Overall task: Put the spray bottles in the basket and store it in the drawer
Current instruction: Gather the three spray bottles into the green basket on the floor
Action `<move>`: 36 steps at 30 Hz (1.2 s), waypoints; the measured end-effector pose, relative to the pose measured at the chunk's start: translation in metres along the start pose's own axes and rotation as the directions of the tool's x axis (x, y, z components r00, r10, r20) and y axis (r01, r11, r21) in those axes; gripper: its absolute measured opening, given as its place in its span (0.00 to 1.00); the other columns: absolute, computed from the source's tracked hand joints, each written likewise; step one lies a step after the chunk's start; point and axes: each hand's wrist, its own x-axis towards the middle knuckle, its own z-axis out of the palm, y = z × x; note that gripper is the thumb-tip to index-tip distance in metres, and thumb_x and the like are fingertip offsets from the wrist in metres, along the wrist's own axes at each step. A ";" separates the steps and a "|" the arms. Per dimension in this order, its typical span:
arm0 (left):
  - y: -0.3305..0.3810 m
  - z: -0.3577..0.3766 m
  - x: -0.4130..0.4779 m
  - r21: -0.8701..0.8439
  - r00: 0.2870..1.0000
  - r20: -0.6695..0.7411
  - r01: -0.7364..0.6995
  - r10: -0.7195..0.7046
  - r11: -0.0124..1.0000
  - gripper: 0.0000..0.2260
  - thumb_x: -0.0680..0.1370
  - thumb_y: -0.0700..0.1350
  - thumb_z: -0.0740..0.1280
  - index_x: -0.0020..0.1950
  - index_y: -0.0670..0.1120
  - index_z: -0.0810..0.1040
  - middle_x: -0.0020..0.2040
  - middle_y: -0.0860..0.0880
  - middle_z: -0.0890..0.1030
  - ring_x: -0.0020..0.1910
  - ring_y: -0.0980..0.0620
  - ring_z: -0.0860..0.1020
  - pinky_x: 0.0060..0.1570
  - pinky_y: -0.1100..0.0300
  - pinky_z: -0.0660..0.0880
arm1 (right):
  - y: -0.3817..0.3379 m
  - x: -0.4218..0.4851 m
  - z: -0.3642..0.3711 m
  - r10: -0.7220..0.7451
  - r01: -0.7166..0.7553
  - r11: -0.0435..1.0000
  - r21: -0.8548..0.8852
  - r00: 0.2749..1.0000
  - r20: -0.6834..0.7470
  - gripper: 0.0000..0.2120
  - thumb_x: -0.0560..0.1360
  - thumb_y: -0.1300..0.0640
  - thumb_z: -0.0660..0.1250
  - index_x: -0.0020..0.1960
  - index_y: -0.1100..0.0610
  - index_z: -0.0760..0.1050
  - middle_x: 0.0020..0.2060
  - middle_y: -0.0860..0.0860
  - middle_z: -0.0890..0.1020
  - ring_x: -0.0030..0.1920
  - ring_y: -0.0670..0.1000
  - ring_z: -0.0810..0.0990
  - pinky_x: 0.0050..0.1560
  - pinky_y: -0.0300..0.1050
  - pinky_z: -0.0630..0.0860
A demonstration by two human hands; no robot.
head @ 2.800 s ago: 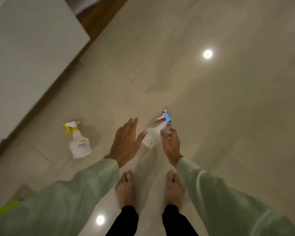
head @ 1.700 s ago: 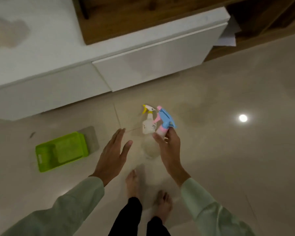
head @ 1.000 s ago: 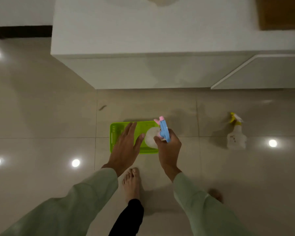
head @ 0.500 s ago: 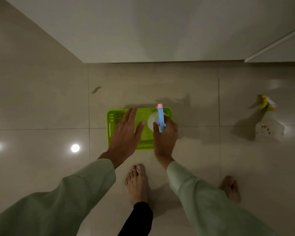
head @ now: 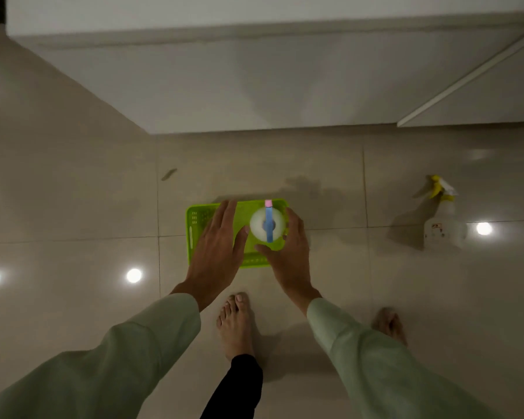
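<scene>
A: So, head view, the only one. Where was the bottle?

B: Blue-and-pink spray bottle (head: pixel 268 226) stood upright in the right end of the green basket (head: pixel 194 234), seen from straight above, nozzle toward the cabinet. Right hand (head: pixel 291 255) was cupped round it, thumb at its near edge, fingers (head: pixel 294 219) along its far right side. Looked opened out rather than clamped; whether they were touching the bottle I couldn't tell.

A: Left?

B: Left hand (head: pixel 217 246) was flat and spread over the basket's middle, gripping nothing. My read: it was there to steady the light basket on the glossy floor (head: pixel 73 207) while the bottle was seated, and upright placement leaves room for the second one.

A: Counts?

B: Two spray bottles, one basket. One bottle in, one out: the yellow-trigger bottle (head: pixel 443 225) stood on the floor well apart, to the right. Two hands, two bare feet.

A: Drawer?

B: White cabinet (head: pixel 254 86) just beyond the basket; a front panel (head: pixel 481 95) at right stood slightly proud, likely the drawer. Basket wasn't stored yet, so roughly a third done by my estimate.
</scene>
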 end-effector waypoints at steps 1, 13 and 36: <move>0.011 -0.001 -0.004 -0.001 1.000 -0.013 -0.012 0.012 1.000 0.26 0.83 0.51 0.57 0.79 0.44 0.56 0.79 0.46 0.59 0.78 0.48 0.58 0.74 0.53 0.60 | -0.005 -0.004 -0.014 -0.011 0.011 1.000 0.011 1.000 -0.015 0.42 0.66 0.52 0.80 0.75 0.51 0.64 0.67 0.45 0.72 0.66 0.47 0.74 0.63 0.41 0.72; 0.211 0.068 -0.015 0.044 0.976 0.097 -0.199 0.194 0.979 0.26 0.82 0.51 0.59 0.78 0.45 0.59 0.78 0.44 0.63 0.76 0.45 0.63 0.73 0.52 0.62 | 0.018 -0.020 -0.270 0.112 -0.117 0.993 0.005 0.936 -0.335 0.23 0.78 0.50 0.70 0.71 0.53 0.70 0.66 0.49 0.76 0.67 0.52 0.74 0.66 0.59 0.74; 0.253 0.317 0.153 0.119 0.924 0.286 -0.295 0.252 0.948 0.26 0.82 0.53 0.56 0.78 0.45 0.56 0.78 0.46 0.60 0.76 0.46 0.61 0.73 0.50 0.61 | 0.248 0.180 -0.369 0.606 -0.550 0.752 0.363 0.793 -0.054 0.06 0.70 0.59 0.74 0.45 0.59 0.80 0.35 0.53 0.83 0.34 0.55 0.81 0.31 0.42 0.78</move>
